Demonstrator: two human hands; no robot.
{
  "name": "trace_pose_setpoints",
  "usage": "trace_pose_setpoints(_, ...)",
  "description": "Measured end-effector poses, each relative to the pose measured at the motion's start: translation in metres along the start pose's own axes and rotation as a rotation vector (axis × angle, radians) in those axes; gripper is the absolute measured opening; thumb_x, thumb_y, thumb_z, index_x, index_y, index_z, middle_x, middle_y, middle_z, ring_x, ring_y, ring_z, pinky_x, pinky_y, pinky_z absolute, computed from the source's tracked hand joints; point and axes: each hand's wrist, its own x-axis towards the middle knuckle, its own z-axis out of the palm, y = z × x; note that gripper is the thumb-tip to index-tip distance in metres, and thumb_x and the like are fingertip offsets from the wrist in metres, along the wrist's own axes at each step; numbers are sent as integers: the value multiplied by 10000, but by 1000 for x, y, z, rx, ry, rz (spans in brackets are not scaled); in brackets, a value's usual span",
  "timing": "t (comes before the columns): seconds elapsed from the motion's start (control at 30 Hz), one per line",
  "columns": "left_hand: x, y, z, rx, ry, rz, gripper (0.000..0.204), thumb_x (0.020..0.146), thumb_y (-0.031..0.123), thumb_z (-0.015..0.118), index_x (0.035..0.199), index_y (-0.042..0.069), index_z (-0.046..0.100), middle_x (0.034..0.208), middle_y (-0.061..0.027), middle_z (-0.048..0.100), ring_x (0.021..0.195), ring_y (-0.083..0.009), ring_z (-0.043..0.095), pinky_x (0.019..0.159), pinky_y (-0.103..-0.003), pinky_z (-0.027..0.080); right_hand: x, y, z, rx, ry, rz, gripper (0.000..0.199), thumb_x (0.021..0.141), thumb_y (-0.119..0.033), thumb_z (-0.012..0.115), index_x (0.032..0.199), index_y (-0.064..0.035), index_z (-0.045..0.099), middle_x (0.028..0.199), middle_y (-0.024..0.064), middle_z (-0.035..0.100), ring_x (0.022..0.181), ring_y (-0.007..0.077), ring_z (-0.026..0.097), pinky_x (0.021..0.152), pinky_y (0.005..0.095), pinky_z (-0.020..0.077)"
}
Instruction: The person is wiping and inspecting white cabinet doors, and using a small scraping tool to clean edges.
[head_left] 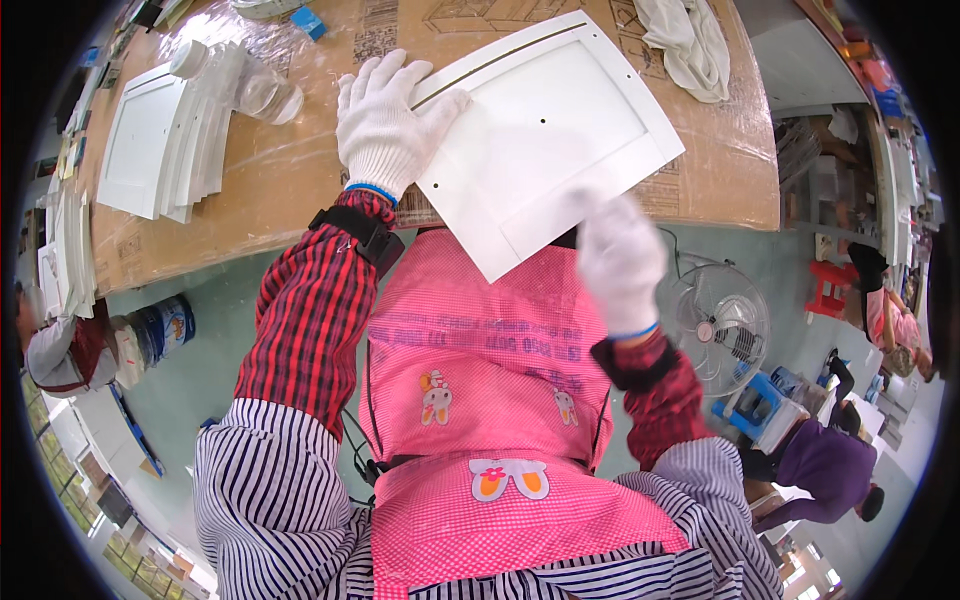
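A white panel (545, 120) with a recessed frame, a dark slot along its far edge and several small holes lies tilted on the table, one corner jutting past the near edge toward me. My left hand (390, 125), in a white knit glove, rests flat at the panel's left edge. Its fingers are stretched out and its thumb lies on the panel's face. At the panel's near right edge is my gloved right hand (622, 262), smeared by motion. Its fingers are too blurred to show whether they hold anything.
Left on the wrapped-cardboard tabletop (290, 180) are a stack of white panels (150, 140) and a clear bottle (265, 92). A blue block (308, 22) and a white cloth (685, 45) lie farther back. A floor fan (715, 330) stands right; co-workers sit on both sides.
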Motion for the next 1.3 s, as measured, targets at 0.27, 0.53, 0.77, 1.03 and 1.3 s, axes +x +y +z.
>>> trace_pose_setpoints(0.27, -1, 1, -8, 23, -45, -19, 612, 884, 583, 751, 1298, 132, 733, 1531, -118, 587, 1475, -315, 466, 1271, -481, 277, 10, -19, -15, -46, -140, 254, 208, 894, -73, 677, 1057, -150, 782, 904, 17, 693, 769, 226, 689, 653, 337, 571)
trace_pose_setpoints(0.53, 1, 5, 5, -33, 62, -5, 554, 867, 564, 758, 1220, 137, 756, 1450, -95, 638, 1427, -317, 504, 1260, -503, 288, -2, -6, 2, -101, 126, -98, 210, 878, -64, 685, 1064, -135, 751, 871, 46, 620, 723, 264, 635, 625, 377, 540)
trace_pose_setpoints(0.77, -3, 0, -4, 36, -57, -44, 574, 871, 561, 761, 1263, 141, 757, 1508, -125, 606, 1466, -312, 476, 1280, -493, 257, -21, -29, 16, 293, 34, -52, 180, 848, -63, 640, 993, -138, 717, 896, 49, 673, 798, 268, 679, 656, 388, 558)
trace_pose_setpoints(1.03, 2, 7, -7, 15, -117, -66, 606, 885, 567, 756, 1313, 140, 739, 1558, -128, 565, 1504, -314, 433, 1296, -474, 226, 53, 122, -21, 65, 49, 223, 166, 1004, -143, 643, 1124, -136, 758, 892, 120, 654, 717, 331, 655, 633, 451, 523)
trace_pose_setpoints(1.3, 4, 9, -14, -7, -132, -86, 588, 884, 518, 778, 1312, 117, 738, 1561, -143, 562, 1503, -330, 431, 1280, -462, 252, 23, 28, -5, 200, 263, -260, 125, 841, -6, 703, 898, -101, 762, 776, 75, 666, 659, 278, 666, 607, 368, 564)
